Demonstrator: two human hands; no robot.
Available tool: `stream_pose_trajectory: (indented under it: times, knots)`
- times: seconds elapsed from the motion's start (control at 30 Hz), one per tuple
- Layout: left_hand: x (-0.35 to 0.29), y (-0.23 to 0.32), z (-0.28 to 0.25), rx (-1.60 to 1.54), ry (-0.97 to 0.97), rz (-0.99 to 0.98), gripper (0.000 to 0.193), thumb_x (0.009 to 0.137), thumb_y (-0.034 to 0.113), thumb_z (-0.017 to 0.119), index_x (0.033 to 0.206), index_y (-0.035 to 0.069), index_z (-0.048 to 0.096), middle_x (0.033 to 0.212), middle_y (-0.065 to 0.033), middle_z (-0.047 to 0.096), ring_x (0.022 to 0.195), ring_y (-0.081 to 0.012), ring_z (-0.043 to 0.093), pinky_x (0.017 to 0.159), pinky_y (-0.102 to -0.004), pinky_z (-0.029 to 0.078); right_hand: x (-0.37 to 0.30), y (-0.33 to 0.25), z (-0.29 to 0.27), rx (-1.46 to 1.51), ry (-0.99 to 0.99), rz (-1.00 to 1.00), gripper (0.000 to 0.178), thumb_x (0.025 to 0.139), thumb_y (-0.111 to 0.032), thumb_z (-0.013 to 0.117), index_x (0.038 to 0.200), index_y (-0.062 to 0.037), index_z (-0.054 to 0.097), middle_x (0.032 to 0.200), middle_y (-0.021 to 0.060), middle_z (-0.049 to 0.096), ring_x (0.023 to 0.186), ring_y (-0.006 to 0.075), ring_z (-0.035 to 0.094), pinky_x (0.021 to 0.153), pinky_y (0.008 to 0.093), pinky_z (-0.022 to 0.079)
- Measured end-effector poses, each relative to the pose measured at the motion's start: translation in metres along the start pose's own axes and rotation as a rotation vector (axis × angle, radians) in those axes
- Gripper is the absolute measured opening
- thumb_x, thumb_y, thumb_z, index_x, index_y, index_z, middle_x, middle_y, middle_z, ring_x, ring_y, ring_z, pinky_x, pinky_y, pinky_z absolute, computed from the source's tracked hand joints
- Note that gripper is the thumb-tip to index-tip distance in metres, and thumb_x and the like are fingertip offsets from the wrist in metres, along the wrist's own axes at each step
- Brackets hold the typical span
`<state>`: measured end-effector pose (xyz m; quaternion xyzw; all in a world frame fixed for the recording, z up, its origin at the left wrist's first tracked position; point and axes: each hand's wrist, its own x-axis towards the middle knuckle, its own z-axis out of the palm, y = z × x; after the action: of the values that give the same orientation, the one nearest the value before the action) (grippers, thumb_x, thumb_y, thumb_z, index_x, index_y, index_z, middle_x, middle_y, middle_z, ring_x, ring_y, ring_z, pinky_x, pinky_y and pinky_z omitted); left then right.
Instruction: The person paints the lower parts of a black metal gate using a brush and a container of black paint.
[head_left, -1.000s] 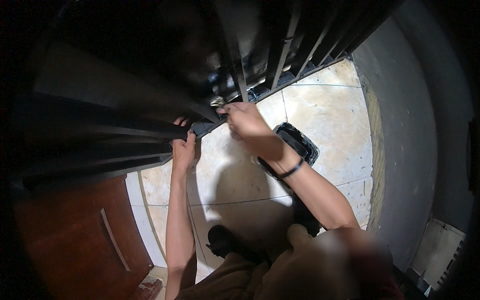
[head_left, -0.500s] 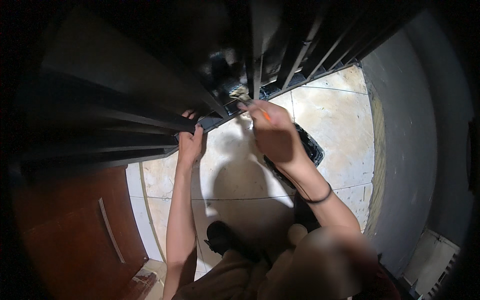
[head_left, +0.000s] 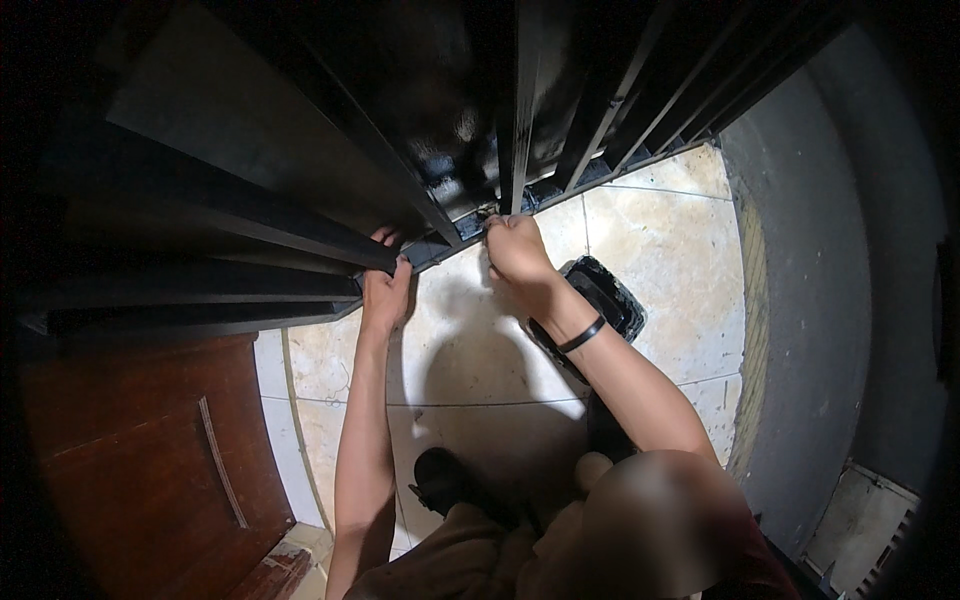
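A black metal gate [head_left: 521, 120] with upright bars rises in front of me. My left hand [head_left: 385, 290] is wrapped round the foot of one bar, beside the bottom rail [head_left: 440, 252]. My right hand [head_left: 516, 252] is closed on a paintbrush [head_left: 490, 211], mostly hidden by my fingers, with its bristles down at the bottom rail between two bars. Below and right of that hand, a black paint tray [head_left: 612, 300] with smeared rims lies on the floor, partly covered by my forearm. Wet-looking shine shows on the dark panel [head_left: 440, 165] behind the bars.
Pale tiles [head_left: 660, 240] make up the floor, with my shadow across them. A reddish-brown wooden door [head_left: 150, 450] stands at left. The grey wall [head_left: 810, 280] curves along the right, with a pale slotted panel [head_left: 865, 530] low down. My shoe [head_left: 440, 475] is near the bottom.
My right hand has moved down and slightly left, bringing the brush from the panel to the bottom rail. The left hand keeps its hold on the bar.
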<state>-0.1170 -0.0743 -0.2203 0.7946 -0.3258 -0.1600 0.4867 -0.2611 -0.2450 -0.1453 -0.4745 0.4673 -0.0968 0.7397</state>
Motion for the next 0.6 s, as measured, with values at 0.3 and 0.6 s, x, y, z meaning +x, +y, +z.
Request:
stream_pose_trajectory:
  times: [0.3,0.6]
  knots:
    - [-0.001,-0.009,0.002,-0.031,0.074,0.018,0.044,0.096,0.007,0.053,0.138,-0.003,0.047,0.136,-0.0216,0.056,0.129,-0.0304,0.054,0.111,-0.0372,0.038,-0.13,0.009,-0.047,-0.309,-0.009,-0.507,0.027,0.106,-0.025,0.054,0.115,-0.0008,0.063,0.076,0.0045,0.06,0.066,0.0095,0.054,0.059,0.0255,0.043]
    - [-0.061,0.054,-0.006,0.036,0.36,-0.008,0.062,0.094,0.017,0.07,0.142,-0.005,0.038,0.135,-0.0226,0.048,0.126,-0.0335,0.048,0.11,-0.0409,0.035,-0.201,0.03,-0.149,-0.423,0.325,-0.269,0.028,0.105,-0.024,0.057,0.092,0.0009,0.062,0.071,0.0005,0.055,0.066,0.0056,0.045,0.056,0.0266,0.037]
